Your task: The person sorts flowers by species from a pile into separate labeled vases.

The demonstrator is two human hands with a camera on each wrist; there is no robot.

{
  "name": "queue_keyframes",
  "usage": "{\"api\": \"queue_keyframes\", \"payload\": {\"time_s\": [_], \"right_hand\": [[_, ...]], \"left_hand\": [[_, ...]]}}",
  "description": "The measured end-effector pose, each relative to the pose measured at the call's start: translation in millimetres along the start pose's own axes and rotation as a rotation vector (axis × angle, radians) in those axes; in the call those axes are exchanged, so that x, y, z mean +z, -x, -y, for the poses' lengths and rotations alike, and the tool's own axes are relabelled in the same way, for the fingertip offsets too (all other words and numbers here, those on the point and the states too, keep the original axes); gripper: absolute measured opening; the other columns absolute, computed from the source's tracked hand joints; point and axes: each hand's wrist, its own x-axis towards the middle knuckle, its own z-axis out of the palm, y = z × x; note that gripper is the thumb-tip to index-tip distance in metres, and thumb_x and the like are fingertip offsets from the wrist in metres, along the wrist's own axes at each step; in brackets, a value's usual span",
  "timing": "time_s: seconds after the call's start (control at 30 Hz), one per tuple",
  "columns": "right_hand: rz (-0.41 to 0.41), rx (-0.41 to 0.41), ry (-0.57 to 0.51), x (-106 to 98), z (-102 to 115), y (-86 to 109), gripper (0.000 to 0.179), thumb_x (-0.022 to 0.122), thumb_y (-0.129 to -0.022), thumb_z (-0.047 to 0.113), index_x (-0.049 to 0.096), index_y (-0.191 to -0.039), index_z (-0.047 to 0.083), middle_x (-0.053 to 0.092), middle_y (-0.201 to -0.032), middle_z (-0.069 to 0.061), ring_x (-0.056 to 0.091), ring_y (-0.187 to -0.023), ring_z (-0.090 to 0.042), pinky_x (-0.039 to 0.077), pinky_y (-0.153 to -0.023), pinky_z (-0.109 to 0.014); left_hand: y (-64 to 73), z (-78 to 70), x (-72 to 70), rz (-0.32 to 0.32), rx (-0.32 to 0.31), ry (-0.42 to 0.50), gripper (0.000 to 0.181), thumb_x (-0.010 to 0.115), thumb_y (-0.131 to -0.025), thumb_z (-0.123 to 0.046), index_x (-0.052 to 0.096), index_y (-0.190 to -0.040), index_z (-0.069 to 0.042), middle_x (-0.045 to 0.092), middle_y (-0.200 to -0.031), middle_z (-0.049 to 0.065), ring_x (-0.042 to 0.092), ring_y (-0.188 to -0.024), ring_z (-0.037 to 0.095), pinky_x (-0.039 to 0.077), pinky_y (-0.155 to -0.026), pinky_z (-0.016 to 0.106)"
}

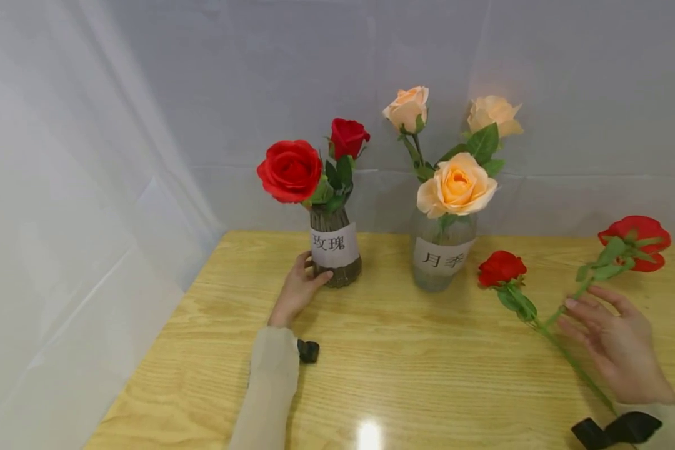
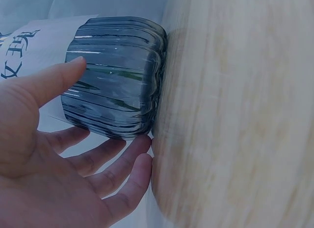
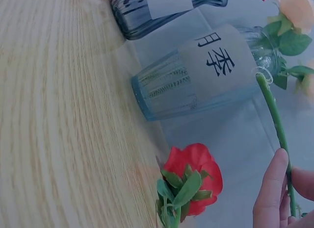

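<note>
My left hand point(image 1: 300, 289) holds the dark ribbed glass vase point(image 1: 345, 274) low down. Its thumb lies across the front and its fingers reach round the side, as the left wrist view also shows. Two red roses point(image 1: 290, 171) stand in this vase, which bears a white paper label point(image 1: 334, 245). At the right, my right hand point(image 1: 619, 344) pinches the green stem point(image 3: 275, 115) of a red rose point(image 1: 649, 240), whose bloom faces away in the head view. Another red rose point(image 1: 502, 269) lies on the table beside that hand, its long stem running toward the front.
A clear glass vase point(image 1: 434, 281) with a white label holds several peach roses point(image 1: 457, 184), right of the dark vase. Both vases stand near the back edge of the wooden table point(image 1: 371, 362). Pale sheeting point(image 1: 247, 75) hangs behind and at the left.
</note>
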Motion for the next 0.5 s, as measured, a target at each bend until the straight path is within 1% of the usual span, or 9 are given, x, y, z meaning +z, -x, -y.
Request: {"api": "queue_keyframes", "payload": {"time_s": [0.03,0.17,0.23,0.33,0.43,0.5], "right_hand": [[-0.007,-0.012,-0.014,2.1,-1.2,0.1,0.041,0.058,-0.095,-0.015,0.047,-0.12,0.015,0.065,-0.096,-0.004,0.07,-0.084,-0.017,0.062,-0.07,-0.034],[-0.024,-0.045,-0.032,9.6,-5.6,1.7,0.046,0.058,-0.095,-0.014,0.038,-0.126,0.014,0.062,-0.096,-0.004,0.069,-0.083,-0.017,0.062,-0.069,-0.035],[-0.028,-0.071,-0.056,13.7,-7.2,2.6,0.047,0.058,-0.096,-0.014,0.036,-0.126,0.015,0.061,-0.095,-0.004,0.069,-0.082,-0.018,0.062,-0.069,-0.036],[-0.002,-0.116,-0.129,20.6,-8.7,4.1,0.041,0.056,-0.096,-0.015,0.041,-0.121,0.014,0.063,-0.091,-0.005,0.069,-0.08,-0.02,0.063,-0.07,-0.04],[0.055,-0.157,-0.202,28.3,-9.7,5.4,0.033,0.053,-0.096,-0.018,0.05,-0.112,0.011,0.067,-0.087,-0.009,0.07,-0.079,-0.023,0.062,-0.071,-0.044],[0.089,-0.174,-0.219,33.8,-9.7,6.2,0.029,0.052,-0.096,-0.017,0.053,-0.109,0.009,0.069,-0.085,-0.011,0.071,-0.08,-0.025,0.062,-0.072,-0.045]], "left_hand": [[-0.2,-0.1,-0.1,0.001,0.001,0.001,0.073,0.066,-0.099,-0.012,0.024,-0.156,0.005,0.038,-0.151,0.034,0.045,-0.133,0.049,0.041,-0.109,0.055],[0.5,-0.2,-0.2,0.003,-0.001,0.002,0.073,0.066,-0.099,-0.012,0.024,-0.156,0.006,0.038,-0.15,0.034,0.045,-0.133,0.049,0.041,-0.109,0.055],[1.8,-0.5,0.2,0.004,-0.005,0.007,0.073,0.067,-0.099,-0.012,0.024,-0.156,0.006,0.037,-0.151,0.034,0.045,-0.133,0.049,0.041,-0.109,0.055],[2.5,0.0,0.9,0.005,-0.004,0.014,0.073,0.066,-0.099,-0.011,0.024,-0.156,0.006,0.037,-0.151,0.034,0.044,-0.133,0.05,0.041,-0.108,0.055],[1.9,0.1,1.0,0.006,-0.003,0.015,0.073,0.066,-0.099,-0.012,0.025,-0.156,0.005,0.037,-0.151,0.034,0.044,-0.134,0.05,0.042,-0.108,0.055],[1.2,-0.3,0.6,0.005,-0.004,0.013,0.073,0.066,-0.099,-0.012,0.024,-0.156,0.004,0.037,-0.152,0.033,0.045,-0.134,0.049,0.042,-0.108,0.055]]}}
